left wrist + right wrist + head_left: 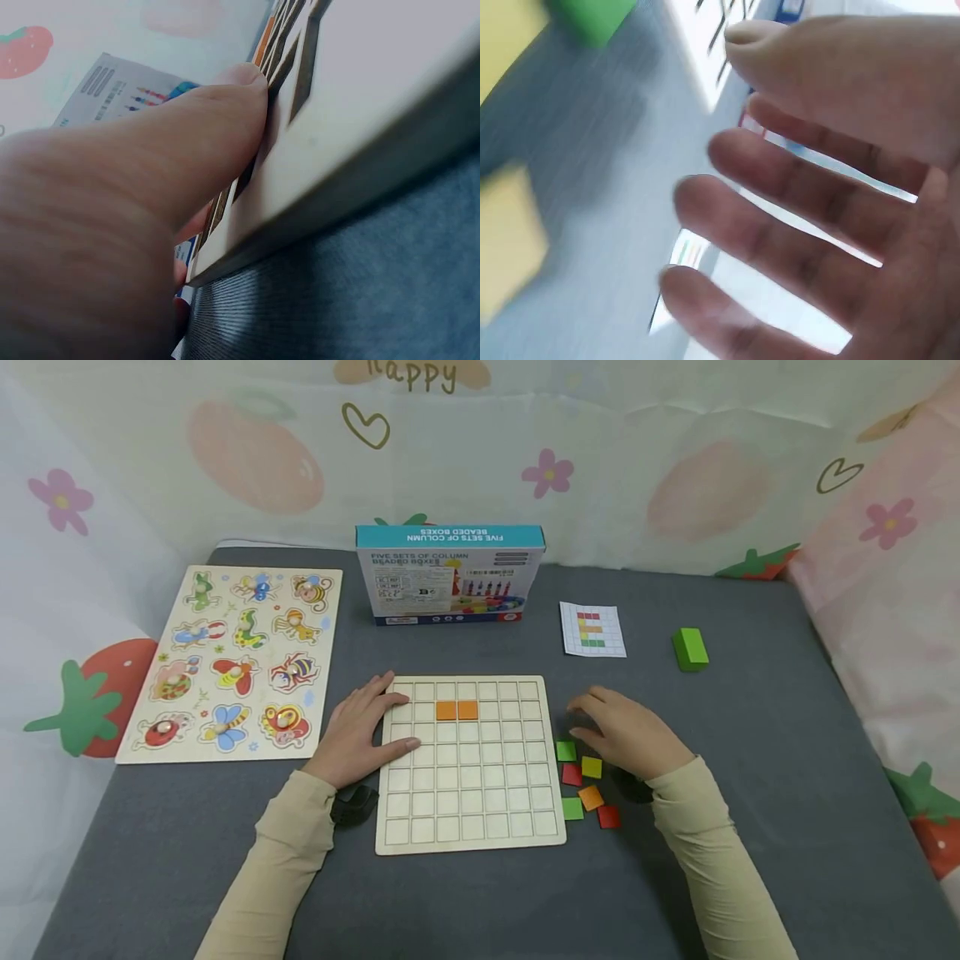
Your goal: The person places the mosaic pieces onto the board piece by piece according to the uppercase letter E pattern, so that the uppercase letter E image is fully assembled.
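A pale wooden grid board [471,827] lies in the middle of the table, with two orange square tiles [457,710] side by side in its second row. My left hand [358,731] rests on the board's left edge, thumb and fingers spread; in the left wrist view the thumb [202,135] presses on the rim. Just off the board's right edge hovers my right hand [626,735], its fingers loosely bent and holding nothing. Below it lie several loose tiles, among them a green tile [566,751], a yellow tile [592,767] and a red tile [609,817].
A small pattern card [592,643] with coloured squares lies behind the right hand, and a green block [690,649] stands right of it. A toy box [450,577] stands behind the board. At left lies an insect puzzle board [202,677].
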Demonstrator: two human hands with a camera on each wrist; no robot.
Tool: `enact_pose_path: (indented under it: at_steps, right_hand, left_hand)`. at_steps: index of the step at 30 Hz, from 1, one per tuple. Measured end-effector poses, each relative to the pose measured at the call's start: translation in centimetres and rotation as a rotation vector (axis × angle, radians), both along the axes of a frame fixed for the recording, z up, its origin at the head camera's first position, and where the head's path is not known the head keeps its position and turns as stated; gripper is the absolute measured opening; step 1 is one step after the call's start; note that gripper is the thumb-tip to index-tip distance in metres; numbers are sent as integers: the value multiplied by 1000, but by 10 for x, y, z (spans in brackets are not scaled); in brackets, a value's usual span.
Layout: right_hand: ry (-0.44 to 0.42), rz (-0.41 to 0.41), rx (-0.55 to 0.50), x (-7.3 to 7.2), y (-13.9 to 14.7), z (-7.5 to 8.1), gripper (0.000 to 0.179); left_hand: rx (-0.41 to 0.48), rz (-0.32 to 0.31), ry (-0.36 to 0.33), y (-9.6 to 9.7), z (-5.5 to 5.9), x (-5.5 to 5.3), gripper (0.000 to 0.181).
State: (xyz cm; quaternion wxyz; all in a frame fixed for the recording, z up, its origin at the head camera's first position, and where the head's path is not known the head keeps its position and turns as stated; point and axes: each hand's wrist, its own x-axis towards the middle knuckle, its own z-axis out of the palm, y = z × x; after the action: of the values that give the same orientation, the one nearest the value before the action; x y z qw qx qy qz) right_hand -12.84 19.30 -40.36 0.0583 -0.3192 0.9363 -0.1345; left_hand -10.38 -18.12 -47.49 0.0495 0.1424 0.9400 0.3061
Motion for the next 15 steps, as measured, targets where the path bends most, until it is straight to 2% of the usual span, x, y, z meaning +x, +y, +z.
enact_pose_path:
  at_steps: [6, 15]
  right_hand:
    - [-103, -123, 34, 12, 37, 1, 31]
    - [-108, -152, 37, 22, 53, -15, 27]
  left_hand:
    - [3, 0, -4, 0, 1, 0, 66]
    - [11, -1, 6, 0, 0, 0, 67]
